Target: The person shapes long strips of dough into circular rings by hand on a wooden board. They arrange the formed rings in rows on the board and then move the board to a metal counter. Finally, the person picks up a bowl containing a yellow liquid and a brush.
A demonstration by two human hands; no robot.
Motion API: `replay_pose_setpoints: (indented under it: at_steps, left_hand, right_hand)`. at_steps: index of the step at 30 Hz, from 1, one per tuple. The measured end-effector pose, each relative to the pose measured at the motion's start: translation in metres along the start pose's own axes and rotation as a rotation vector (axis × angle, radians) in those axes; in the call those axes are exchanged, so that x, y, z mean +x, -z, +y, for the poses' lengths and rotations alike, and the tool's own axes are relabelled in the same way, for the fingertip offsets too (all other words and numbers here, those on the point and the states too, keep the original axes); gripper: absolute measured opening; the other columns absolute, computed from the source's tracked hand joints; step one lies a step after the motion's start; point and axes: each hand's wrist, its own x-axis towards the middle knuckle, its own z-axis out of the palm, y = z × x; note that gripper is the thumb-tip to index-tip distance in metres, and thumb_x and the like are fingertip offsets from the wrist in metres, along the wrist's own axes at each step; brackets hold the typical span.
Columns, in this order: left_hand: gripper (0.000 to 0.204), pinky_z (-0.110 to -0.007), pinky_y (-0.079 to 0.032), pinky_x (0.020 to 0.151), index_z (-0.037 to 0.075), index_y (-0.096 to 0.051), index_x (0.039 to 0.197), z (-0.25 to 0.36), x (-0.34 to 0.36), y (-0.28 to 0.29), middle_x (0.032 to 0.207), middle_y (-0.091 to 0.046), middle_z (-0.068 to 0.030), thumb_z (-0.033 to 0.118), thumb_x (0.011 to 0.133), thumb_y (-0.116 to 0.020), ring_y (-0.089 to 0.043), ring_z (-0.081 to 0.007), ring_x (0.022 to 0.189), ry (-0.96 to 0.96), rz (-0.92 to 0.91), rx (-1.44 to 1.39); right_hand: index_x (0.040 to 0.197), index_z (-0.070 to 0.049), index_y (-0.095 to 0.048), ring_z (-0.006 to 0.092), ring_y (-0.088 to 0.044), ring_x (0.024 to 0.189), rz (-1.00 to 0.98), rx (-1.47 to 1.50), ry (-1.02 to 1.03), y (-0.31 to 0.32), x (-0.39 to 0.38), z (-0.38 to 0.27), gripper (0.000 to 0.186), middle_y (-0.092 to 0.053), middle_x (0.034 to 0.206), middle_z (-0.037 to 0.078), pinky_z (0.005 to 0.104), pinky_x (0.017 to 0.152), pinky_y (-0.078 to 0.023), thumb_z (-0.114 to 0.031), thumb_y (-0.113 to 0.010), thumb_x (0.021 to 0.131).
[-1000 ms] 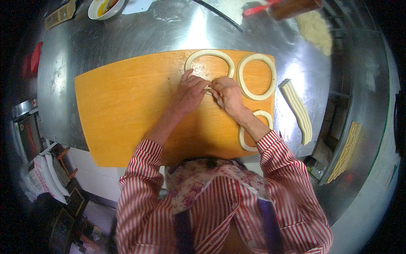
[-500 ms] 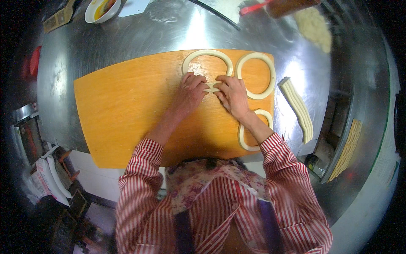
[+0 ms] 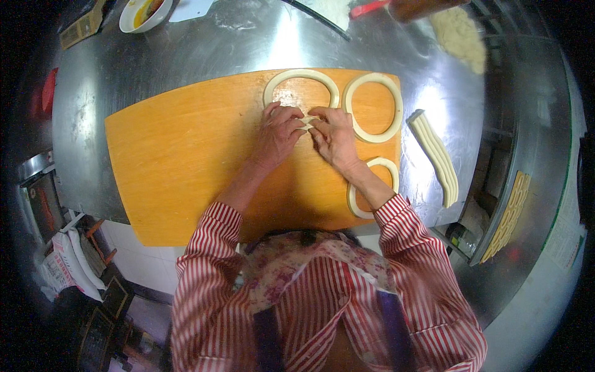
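My left hand [image 3: 282, 133] and my right hand [image 3: 330, 136] meet on the wooden board [image 3: 180, 155], fingers curled and pinching the lower stretch of a pale dough ring [image 3: 302, 73], which is largely hidden between them. The ring's upper arc lies flat on the board beyond my fingers. To the right lies a second, round dough ring [image 3: 347, 108], and a smaller ring [image 3: 390, 170] lies below it, partly behind my right forearm.
Several dough strips [image 3: 434, 158] lie bundled on the steel table [image 3: 87, 142] at right. At the back are a bowl [image 3: 133, 17], white board [image 3: 189, 9], black bar [image 3: 319, 18], red-handled tool [image 3: 369, 9], brown cylinder [image 3: 421, 7] and dough mass [image 3: 465, 40]. Patterned pieces [image 3: 505, 217] sit farther right.
My fingers parted slightly to show the flattened dough between them half a second ago; now they are a little closer again. The board and rings appear shifted slightly up in view.
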Motion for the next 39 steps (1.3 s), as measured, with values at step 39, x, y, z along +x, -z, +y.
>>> replay_pose_setpoints:
  at_steps: [39]
  left_hand:
    - [0.047, -0.049, -0.023, 0.119, 0.006, -0.052, 0.135, 0.021, 0.017, 0.009, 0.117, -0.073, -0.0098, 0.000, 0.089, -0.060, -0.059, -0.0257, 0.122, 0.222, -0.246, -0.187]
  right_hand:
    - [0.134, -0.001, -0.056, 0.0232, -0.058, 0.091, -0.157, -0.381, 0.031, -0.010, -0.048, -0.036, 0.051, -0.058, 0.102, 0.007, 0.0385, 0.077, -0.042, -0.015, -0.065, 0.086]
